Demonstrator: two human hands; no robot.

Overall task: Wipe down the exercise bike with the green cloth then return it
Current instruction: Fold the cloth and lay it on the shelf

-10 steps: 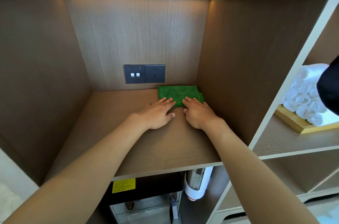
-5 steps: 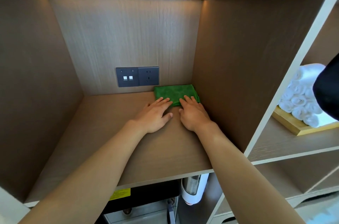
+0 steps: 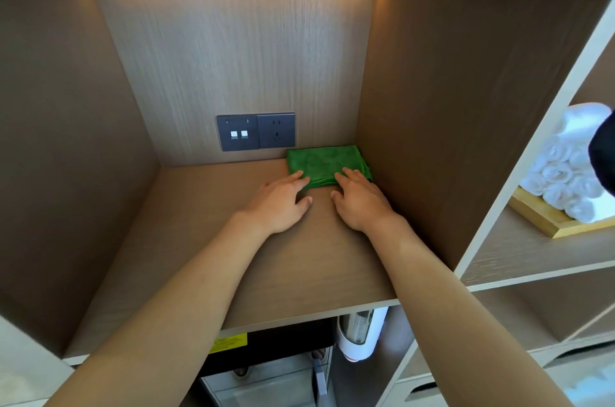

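A folded green cloth (image 3: 324,163) lies flat in the back right corner of a wooden shelf (image 3: 299,260), against the rear panel and the right side wall. My left hand (image 3: 278,203) rests palm down on the shelf, its fingertips on the cloth's near left edge. My right hand (image 3: 361,202) also lies flat, fingers spread, tips touching the cloth's near right edge. Neither hand grips the cloth. The exercise bike is out of view.
A dark socket and switch plate (image 3: 256,136) sits on the rear panel left of the cloth. Rolled white towels (image 3: 565,170) on a wooden tray (image 3: 545,221) fill the compartment to the right. Below the shelf hang a white cup dispenser (image 3: 361,333) and a dark appliance.
The view has tilted and shifted slightly. Both hands stay flat at the cloth's near edge, and the cloth sits a little tidier in the corner.
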